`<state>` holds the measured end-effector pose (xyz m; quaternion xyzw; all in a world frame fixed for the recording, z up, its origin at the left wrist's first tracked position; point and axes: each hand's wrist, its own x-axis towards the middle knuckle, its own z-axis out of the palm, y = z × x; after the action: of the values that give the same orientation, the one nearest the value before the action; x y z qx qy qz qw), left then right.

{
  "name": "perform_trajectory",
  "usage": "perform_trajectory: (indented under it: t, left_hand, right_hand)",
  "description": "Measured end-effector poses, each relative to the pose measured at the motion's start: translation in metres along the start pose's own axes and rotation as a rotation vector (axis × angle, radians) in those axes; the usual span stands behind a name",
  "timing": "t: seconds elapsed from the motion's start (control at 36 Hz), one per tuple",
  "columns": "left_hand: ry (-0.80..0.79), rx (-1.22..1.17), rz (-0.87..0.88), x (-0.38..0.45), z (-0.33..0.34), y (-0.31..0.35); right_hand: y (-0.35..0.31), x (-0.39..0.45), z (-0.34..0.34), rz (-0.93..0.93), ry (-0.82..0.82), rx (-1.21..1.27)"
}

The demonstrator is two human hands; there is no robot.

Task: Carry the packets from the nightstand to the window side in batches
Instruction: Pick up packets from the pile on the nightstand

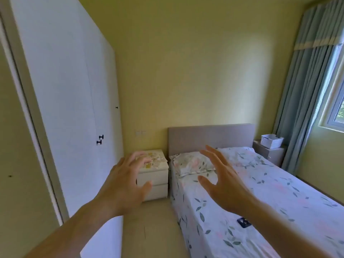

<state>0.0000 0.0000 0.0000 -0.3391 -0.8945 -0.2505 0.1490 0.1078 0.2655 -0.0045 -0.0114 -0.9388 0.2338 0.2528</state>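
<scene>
Several pale packets (pixel 155 159) lie spread over the top of a white two-drawer nightstand (pixel 154 176) left of the bed's head. My left hand (pixel 124 185) is held out in front of the nightstand, fingers spread and holding nothing; it partly hides the packets. My right hand (pixel 221 181) is raised over the bed's near side, fingers straight and apart, also holding nothing. Both hands are well short of the packets. On the far side of the bed, a grey bedside cabinet (pixel 268 153) under the window (pixel 337 107) carries a white slatted basket (pixel 271 140).
A tall white wardrobe (pixel 74 108) lines the left wall, leaving a narrow floor strip (pixel 154 229) toward the nightstand. The bed (pixel 260 202) with leaf-print sheet and pillow (pixel 191 162) fills the right. A small dark blue object (pixel 243 222) lies on the sheet. Blue curtains (pixel 307 99) hang beside the window.
</scene>
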Motion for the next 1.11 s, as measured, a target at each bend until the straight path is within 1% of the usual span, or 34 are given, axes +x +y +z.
perform_trajectory:
  t: [0.17,0.28,0.44,0.61,0.83,1.0,1.11]
  left_hand:
    - [-0.106,-0.033,-0.07,0.036,0.053,-0.019]
    - [-0.145,-0.044,-0.127,0.071,0.091,-0.034]
    - [-0.156,-0.051,-0.194,0.138,0.142,-0.049]
    - [-0.164,-0.039,-0.26,0.2,0.171,-0.061]
    - [-0.153,-0.015,-0.367,0.248,0.192,-0.103]
    - [-0.138,-0.031,-0.441,0.283,0.212,-0.157]
    - [-0.106,-0.088,-0.476,0.316,0.231,-0.199]
  right_hand:
    - [0.049,0.026,0.027,0.07,-0.089,0.011]
    - [0.088,0.05,0.047,0.115,-0.145,0.032]
    - [0.156,0.104,0.072,0.141,-0.207,0.076]
    - [0.207,0.172,0.093,0.143,-0.284,0.124]
    - [0.232,0.255,0.137,0.103,-0.381,0.19]
    - [0.247,0.318,0.187,0.079,-0.434,0.224]
    - [0.255,0.364,0.223,0.088,-0.46,0.231]
